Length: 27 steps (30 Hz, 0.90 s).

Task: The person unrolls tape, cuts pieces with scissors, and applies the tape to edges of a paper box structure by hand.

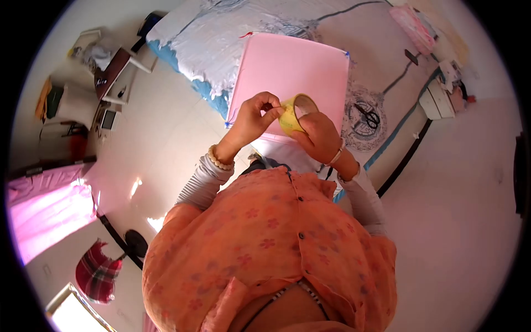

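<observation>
A roll of yellow tape (pixel 288 117) is held up in front of me, its round opening turned to the right. My right hand (pixel 319 135) wraps around the lower right of the roll, with fingers at its opening. At the roll's left edge my left hand (pixel 254 119) pinches the tape between thumb and forefinger; how much tape has come loose is too small to make out. Behind both hands a pink panel (pixel 293 63) lies on the bed, with small blue pieces at some corners and a red one at its top left.
Black-handled scissors (pixel 368 117) lie on the patterned bedsheet (pixel 362 91) to the right of the panel. A pink bundle (pixel 412 29) rests at the bed's far right. White drawers (pixel 437 102) stand beside the bed, and a desk (pixel 115 72) stands at the left.
</observation>
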Motion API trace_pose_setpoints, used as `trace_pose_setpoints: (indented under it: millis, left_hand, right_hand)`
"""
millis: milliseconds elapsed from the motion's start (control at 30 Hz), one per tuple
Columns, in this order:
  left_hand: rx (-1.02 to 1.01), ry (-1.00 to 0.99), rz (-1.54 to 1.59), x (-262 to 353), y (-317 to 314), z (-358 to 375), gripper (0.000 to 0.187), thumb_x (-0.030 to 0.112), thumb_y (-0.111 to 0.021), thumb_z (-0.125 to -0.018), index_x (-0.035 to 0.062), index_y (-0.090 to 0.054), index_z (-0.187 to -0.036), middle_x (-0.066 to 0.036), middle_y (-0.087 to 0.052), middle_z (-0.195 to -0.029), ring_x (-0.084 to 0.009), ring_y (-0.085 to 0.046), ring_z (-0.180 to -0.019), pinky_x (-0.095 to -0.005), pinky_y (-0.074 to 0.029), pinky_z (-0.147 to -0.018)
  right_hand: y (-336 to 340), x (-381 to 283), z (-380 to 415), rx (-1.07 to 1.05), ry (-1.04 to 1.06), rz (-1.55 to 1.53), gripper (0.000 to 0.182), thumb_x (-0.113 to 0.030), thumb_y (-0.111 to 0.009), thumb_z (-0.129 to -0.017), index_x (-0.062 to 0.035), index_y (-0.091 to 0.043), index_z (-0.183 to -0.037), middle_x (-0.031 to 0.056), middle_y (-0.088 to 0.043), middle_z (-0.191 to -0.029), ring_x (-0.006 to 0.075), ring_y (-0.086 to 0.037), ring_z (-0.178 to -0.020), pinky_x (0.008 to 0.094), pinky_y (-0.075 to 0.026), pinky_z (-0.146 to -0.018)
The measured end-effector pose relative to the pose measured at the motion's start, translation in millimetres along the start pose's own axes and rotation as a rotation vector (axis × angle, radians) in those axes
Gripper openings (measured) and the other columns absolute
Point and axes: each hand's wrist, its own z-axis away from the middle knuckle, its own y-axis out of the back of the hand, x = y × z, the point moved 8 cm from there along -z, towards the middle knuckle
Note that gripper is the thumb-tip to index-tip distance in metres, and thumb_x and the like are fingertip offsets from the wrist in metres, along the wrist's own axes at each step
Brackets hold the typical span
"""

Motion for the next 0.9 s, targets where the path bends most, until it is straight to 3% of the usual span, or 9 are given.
trace_pose_setpoints:
  millis: [67, 133, 267, 400, 467, 667, 833, 900]
  left_hand:
    - [0.062, 0.081, 0.254, -2, -4, 29, 0.015, -0.003, -0.062, -0.086, 0.0007, -0.053, -0.096, -0.001, -0.055, -0.085, -0.0067, -0.054, -0.076, -0.0205, -0.047, -0.068]
    - [0.083, 0.159, 0.415, -12, -5, 57, 0.018, -0.005, -0.058, -0.087, 0.0023, -0.050, -0.102, -0.002, -0.055, -0.089, -0.0100, -0.057, -0.084, -0.0225, -0.048, -0.076]
    - [0.186, 0.324, 0.270, -28, -9, 94, 0.011, -0.001, -0.056, -0.090, 0.0002, -0.052, -0.101, -0.003, -0.056, -0.093, -0.0093, -0.056, -0.084, -0.0225, -0.048, -0.075]
    - [0.315, 0.298, 0.069, -33, -7, 120, 0.008, 0.001, -0.059, -0.088, -0.0021, -0.056, -0.095, -0.005, -0.058, -0.086, -0.0106, -0.056, -0.077, -0.0247, -0.047, -0.068]
    - [0.405, 0.095, -0.087, -23, -5, 128, 0.008, 0.001, -0.058, -0.087, -0.0010, -0.056, -0.094, -0.009, -0.059, -0.084, -0.0130, -0.055, -0.072, -0.0261, -0.046, -0.065]
    - [0.470, 0.267, -0.231, -14, -10, 141, 0.004, 0.003, -0.055, -0.089, 0.0002, -0.054, -0.091, -0.007, -0.055, -0.072, -0.0134, -0.053, -0.064, -0.0256, -0.044, -0.060]
    - [0.486, 0.250, -0.155, -12, -20, 151, 0.004, 0.003, -0.053, -0.090, -0.0006, -0.052, -0.091, -0.007, -0.053, -0.073, -0.0132, -0.050, -0.063, -0.0254, -0.043, -0.058]
    - [0.497, 0.109, -0.147, -1, -29, 153, 0.003, 0.002, -0.052, -0.091, 0.0000, -0.050, -0.092, -0.008, -0.052, -0.078, -0.0126, -0.048, -0.066, -0.0247, -0.041, -0.060]
  right_hand:
    - [-7, -14, 8, -0.076, 0.055, -0.006, 0.016, -0.017, -0.060, -0.078, -0.0042, -0.055, -0.071, 0.0140, -0.054, -0.066, 0.0345, -0.054, -0.066, 0.0440, -0.041, -0.065]
    - [-21, -26, 14, -0.132, 0.115, -0.002, 0.015, -0.016, -0.061, -0.078, -0.0043, -0.056, -0.070, 0.0135, -0.056, -0.066, 0.0337, -0.055, -0.067, 0.0434, -0.042, -0.066]
    - [-39, -35, 19, -0.188, 0.143, 0.064, 0.016, -0.016, -0.065, -0.074, -0.0048, -0.057, -0.067, 0.0113, -0.057, -0.064, 0.0302, -0.058, -0.063, 0.0398, -0.046, -0.065]
    - [-52, -37, 25, -0.249, 0.171, 0.027, 0.019, -0.018, -0.066, -0.075, -0.0051, -0.054, -0.065, 0.0108, -0.056, -0.061, 0.0299, -0.057, -0.060, 0.0399, -0.046, -0.062]
    - [-56, -40, 27, -0.261, 0.195, 0.000, 0.020, -0.018, -0.065, -0.076, -0.0052, -0.054, -0.064, 0.0107, -0.055, -0.060, 0.0299, -0.057, -0.059, 0.0397, -0.046, -0.062]
    - [-69, -40, 35, -0.302, 0.104, -0.072, 0.022, -0.021, -0.060, -0.079, -0.0042, -0.053, -0.065, 0.0141, -0.058, -0.062, 0.0314, -0.058, -0.061, 0.0405, -0.046, -0.058]
    - [-62, -34, 42, -0.339, -0.010, -0.061, 0.024, -0.024, -0.058, -0.080, -0.0026, -0.052, -0.071, 0.0159, -0.056, -0.066, 0.0351, -0.057, -0.064, 0.0430, -0.045, -0.058]
    - [-58, -28, 45, -0.373, -0.070, -0.051, 0.025, -0.025, -0.058, -0.080, -0.0018, -0.053, -0.072, 0.0164, -0.057, -0.066, 0.0354, -0.057, -0.064, 0.0427, -0.045, -0.057]
